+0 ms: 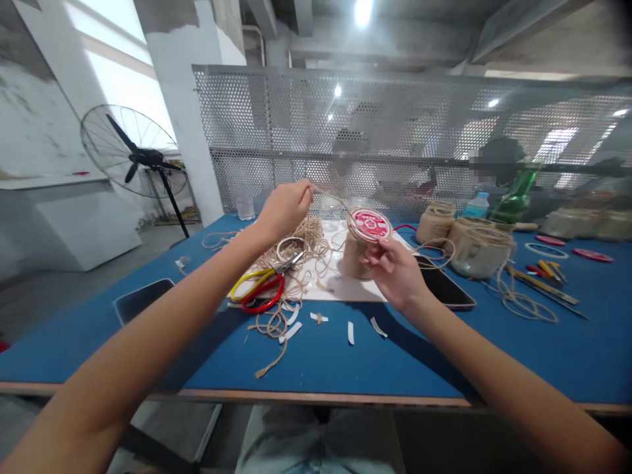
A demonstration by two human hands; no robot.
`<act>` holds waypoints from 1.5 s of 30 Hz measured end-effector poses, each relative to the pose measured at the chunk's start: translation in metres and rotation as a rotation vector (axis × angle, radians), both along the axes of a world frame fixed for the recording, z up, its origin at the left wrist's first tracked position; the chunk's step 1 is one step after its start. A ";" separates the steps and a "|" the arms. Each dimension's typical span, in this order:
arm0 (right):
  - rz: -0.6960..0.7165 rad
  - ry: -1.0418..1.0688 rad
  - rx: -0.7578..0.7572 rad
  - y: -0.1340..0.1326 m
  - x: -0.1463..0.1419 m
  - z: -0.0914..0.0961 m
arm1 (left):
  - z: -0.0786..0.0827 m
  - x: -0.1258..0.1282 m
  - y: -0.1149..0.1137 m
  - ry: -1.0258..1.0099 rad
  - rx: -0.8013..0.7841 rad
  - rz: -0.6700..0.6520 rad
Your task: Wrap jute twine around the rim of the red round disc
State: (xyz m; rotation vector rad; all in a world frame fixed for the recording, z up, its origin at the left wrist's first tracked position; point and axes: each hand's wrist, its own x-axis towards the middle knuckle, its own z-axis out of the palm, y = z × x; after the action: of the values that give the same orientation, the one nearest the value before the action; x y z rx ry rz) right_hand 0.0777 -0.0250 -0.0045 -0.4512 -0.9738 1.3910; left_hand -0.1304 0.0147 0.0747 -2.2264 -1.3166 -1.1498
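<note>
My right hand (394,269) grips a jar wrapped in jute twine (356,253) with a red-and-white lid, held just above a white sheet (340,287) on the blue table (320,359). My left hand (286,206) is raised to the left of the jar, fingers pinched on a strand of twine (333,199) that runs taut to the jar's neck. Under the left hand lies a loose heap of twine (301,253).
Scissors with yellow and red handles (261,288), a roll of tape (290,249) and white paper scraps (351,331) lie near the heap. A dark phone (444,284) sits right of the jar. Several twine-wrapped jars (476,250), a green bottle (516,195), and a tablet (141,297) stand around. People sit behind the mesh screen.
</note>
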 end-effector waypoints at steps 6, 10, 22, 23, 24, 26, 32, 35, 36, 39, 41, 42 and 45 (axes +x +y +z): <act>0.022 0.032 -0.006 -0.002 0.003 0.005 | 0.032 0.011 -0.011 -0.009 0.307 -0.048; 0.039 0.046 0.009 -0.003 0.004 0.008 | 0.036 0.019 -0.013 -0.030 0.092 -0.236; -0.054 -0.129 0.019 0.005 0.006 0.002 | -0.004 -0.036 -0.012 0.394 -0.363 -0.033; -0.061 -0.154 0.007 0.005 0.005 0.002 | -0.009 -0.039 -0.012 0.378 -0.434 -0.068; -0.066 -0.175 -0.006 0.005 0.005 0.001 | -0.015 -0.041 -0.014 0.353 -0.482 -0.101; -0.065 -0.210 -0.026 0.005 0.003 0.000 | -0.025 -0.038 -0.021 0.288 -0.540 -0.187; -0.079 -0.261 -0.051 0.005 -0.001 -0.001 | -0.039 0.001 -0.048 0.014 -0.533 -0.381; -0.070 -0.286 -0.040 0.005 -0.001 -0.002 | -0.041 0.021 -0.055 -0.009 -0.413 -0.283; -0.066 -0.290 -0.034 0.005 -0.001 -0.002 | -0.042 0.026 -0.056 0.022 -0.375 -0.254; -0.065 -0.298 -0.021 0.006 -0.001 -0.004 | -0.046 0.037 -0.053 0.121 -0.240 -0.146; -0.065 -0.298 -0.020 0.007 -0.001 -0.004 | -0.048 0.040 -0.049 0.174 -0.177 -0.127; -0.057 -0.298 -0.028 0.007 0.000 -0.004 | -0.048 0.039 -0.048 0.191 -0.155 -0.137; 0.002 -0.296 -0.087 0.007 0.001 -0.004 | -0.046 0.037 -0.044 0.202 -0.094 -0.182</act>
State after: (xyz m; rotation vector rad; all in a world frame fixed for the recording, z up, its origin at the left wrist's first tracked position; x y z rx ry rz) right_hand 0.0782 -0.0178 -0.0087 -0.7366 -1.1541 1.3971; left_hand -0.0938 -0.0298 0.0288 -2.4984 -1.1290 -0.9068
